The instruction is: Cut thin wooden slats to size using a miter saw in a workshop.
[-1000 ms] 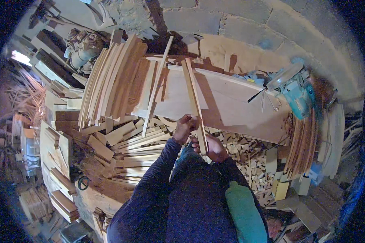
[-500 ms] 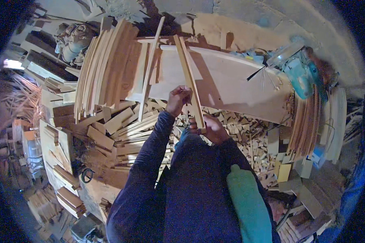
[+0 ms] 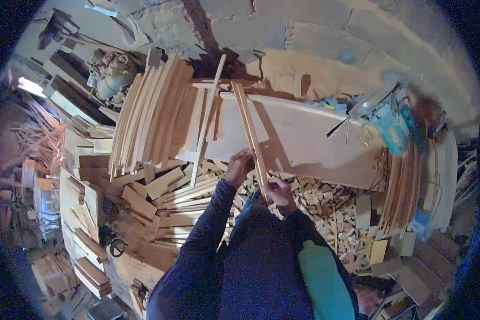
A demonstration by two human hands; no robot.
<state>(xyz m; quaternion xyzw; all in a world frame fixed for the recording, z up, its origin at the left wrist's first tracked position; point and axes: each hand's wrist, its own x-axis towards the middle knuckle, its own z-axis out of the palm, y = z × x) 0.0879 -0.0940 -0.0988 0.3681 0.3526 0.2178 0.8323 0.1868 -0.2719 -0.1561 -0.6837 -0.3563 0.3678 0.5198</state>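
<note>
A long, narrow wooden strip (image 3: 246, 120) slants away from me over the workbench, its near end close to my body. My right hand (image 3: 280, 195) grips it at that near end, thumb and fingers closed round the wood. Further up the strip, my left hand (image 3: 241, 166) is closed on its left edge, fingers bent against it. To the left, a second pale strip (image 3: 208, 120) lies across the bench top (image 3: 314, 140), apart from both hands.
A tall row of boards (image 3: 154, 114) stands at the bench's left. Wood offcuts (image 3: 325, 213) are heaped below its near edge. On the right are a teal power tool (image 3: 392, 128) and more stacked strips (image 3: 399, 186). A block wall (image 3: 325, 32) rises behind.
The view has tipped upward, so the bench sits lower and more wall shows. The strip appears turned slightly in my hands, and my right hand's grip at the near end has shifted.
</note>
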